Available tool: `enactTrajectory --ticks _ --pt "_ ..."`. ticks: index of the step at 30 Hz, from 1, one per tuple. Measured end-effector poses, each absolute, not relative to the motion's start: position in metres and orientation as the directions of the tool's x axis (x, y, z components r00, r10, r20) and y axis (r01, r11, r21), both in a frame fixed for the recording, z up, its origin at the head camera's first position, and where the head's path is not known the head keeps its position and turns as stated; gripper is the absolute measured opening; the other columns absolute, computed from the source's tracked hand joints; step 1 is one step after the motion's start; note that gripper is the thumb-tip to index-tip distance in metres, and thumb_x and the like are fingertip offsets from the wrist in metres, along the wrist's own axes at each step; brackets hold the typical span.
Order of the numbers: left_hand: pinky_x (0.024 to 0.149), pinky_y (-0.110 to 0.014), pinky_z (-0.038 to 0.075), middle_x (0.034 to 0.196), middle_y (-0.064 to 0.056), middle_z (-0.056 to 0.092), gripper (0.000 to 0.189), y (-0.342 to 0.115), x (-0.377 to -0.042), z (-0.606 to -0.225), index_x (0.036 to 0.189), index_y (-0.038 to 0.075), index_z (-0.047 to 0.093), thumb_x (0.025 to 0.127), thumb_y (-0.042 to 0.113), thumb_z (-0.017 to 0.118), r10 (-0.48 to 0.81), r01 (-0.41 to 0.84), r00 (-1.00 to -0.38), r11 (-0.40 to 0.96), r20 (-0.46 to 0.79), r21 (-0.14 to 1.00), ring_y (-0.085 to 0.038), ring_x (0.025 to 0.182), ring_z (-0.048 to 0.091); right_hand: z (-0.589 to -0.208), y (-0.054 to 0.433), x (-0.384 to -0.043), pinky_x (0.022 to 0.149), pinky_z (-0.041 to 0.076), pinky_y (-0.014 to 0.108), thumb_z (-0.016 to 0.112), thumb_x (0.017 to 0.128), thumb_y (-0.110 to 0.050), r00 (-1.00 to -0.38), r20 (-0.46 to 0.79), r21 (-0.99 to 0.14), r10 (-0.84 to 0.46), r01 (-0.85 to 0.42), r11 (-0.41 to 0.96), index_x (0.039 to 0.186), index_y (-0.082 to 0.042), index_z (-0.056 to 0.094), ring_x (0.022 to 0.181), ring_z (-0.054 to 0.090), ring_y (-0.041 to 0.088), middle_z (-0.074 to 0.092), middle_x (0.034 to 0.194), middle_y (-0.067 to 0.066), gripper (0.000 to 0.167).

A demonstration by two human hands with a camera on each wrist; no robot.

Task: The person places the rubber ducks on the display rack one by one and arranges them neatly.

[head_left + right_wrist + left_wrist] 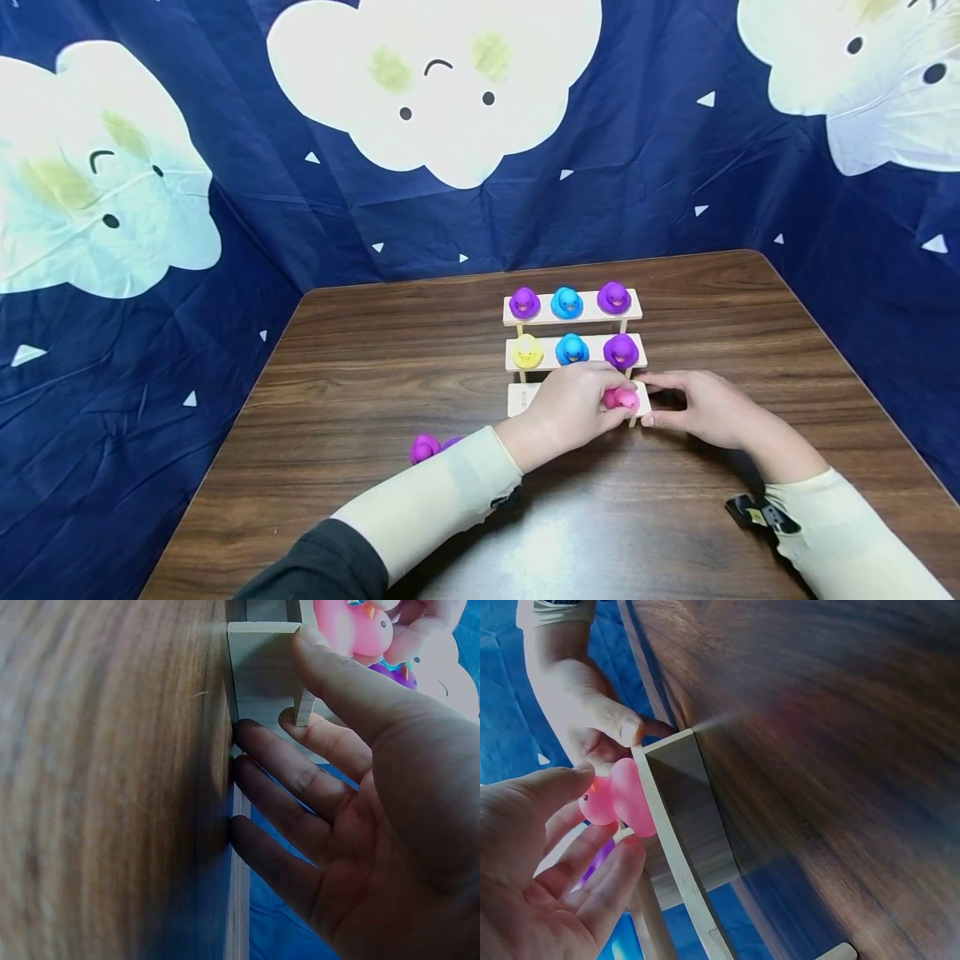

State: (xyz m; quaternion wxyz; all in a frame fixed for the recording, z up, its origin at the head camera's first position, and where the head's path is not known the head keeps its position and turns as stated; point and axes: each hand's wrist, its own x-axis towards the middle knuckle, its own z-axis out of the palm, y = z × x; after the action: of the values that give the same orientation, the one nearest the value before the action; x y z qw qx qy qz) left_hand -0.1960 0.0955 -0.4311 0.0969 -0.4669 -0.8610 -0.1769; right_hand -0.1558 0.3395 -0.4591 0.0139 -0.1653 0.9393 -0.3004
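Note:
A small pink rubber duck [624, 402] sits at the right end of the lowest step of a three-step wooden display rack [519, 400]. My left hand [570, 407] pinches the duck by its head; in the left wrist view the duck's base [636, 802] is against the board. With thumb and index finger, my right hand [708, 408] grips the right end of that same step. Its other fingers [277, 799] extend down to the tabletop. My left hand covers part of the lowest step in the head view.
Purple ducks [524, 303] and a blue duck [567, 303] stand on the top step; a yellow duck [527, 352], a blue and a purple one fill the middle. Purple ducks [425, 448] lie on the wooden table [360, 375] beside my left forearm. A cloud-printed blue cloth [247, 167] hangs behind.

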Motion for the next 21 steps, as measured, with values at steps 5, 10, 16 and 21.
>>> enactTrajectory --ticks 5,10,16,21 --pt "0.069 -0.009 0.045 0.096 0.013 0.069 0.025 0.092 -0.197 -0.430 0.114 0.022 0.078 0.092 0.034 0.081 0.768 0.838 -0.545 0.497 0.336 0.224 0.003 0.083 0.055 -0.459 0.339 -0.156 0.100 0.051 0.063 0.084 0.089 -0.045 -0.944 0.074 -0.571 -0.320 -0.304 0.763 0.137 -0.014 0.070 0.124 0.065 0.036 0.073 0.129 0.008 0.059" --pt "0.077 -0.013 0.050 0.111 0.011 0.073 0.032 0.084 -0.197 -0.425 0.120 0.022 0.078 0.091 0.035 0.082 0.761 0.834 -0.552 0.502 0.341 0.230 0.000 0.091 0.062 -0.460 0.340 -0.156 0.099 0.052 0.062 0.084 0.089 -0.044 -0.943 0.083 -0.571 -0.321 -0.309 0.761 0.136 -0.013 0.071 0.122 0.065 0.036 0.073 0.128 0.008 0.059" --pt "0.090 -0.013 0.051 0.117 0.012 0.074 0.034 0.068 -0.193 -0.422 0.121 0.022 0.078 0.090 0.034 0.084 0.753 0.824 -0.561 0.473 0.343 0.312 0.001 0.105 0.066 -0.459 0.339 -0.156 0.100 0.052 0.062 0.084 0.089 -0.045 -0.944 0.078 -0.569 -0.319 -0.305 0.763 0.137 -0.014 0.070 0.123 0.065 0.036 0.073 0.129 0.009 0.059" --pt "0.090 -0.012 0.050 0.118 0.015 0.074 0.033 0.048 -0.191 -0.423 0.121 0.021 0.078 0.091 0.034 0.084 0.750 0.799 -0.577 0.436 0.324 0.414 0.000 0.107 0.065 -0.460 0.339 -0.156 0.101 0.051 0.061 0.084 0.089 -0.043 -0.944 0.079 -0.570 -0.320 -0.306 0.762 0.138 -0.013 0.070 0.124 0.064 0.035 0.073 0.128 0.007 0.059"
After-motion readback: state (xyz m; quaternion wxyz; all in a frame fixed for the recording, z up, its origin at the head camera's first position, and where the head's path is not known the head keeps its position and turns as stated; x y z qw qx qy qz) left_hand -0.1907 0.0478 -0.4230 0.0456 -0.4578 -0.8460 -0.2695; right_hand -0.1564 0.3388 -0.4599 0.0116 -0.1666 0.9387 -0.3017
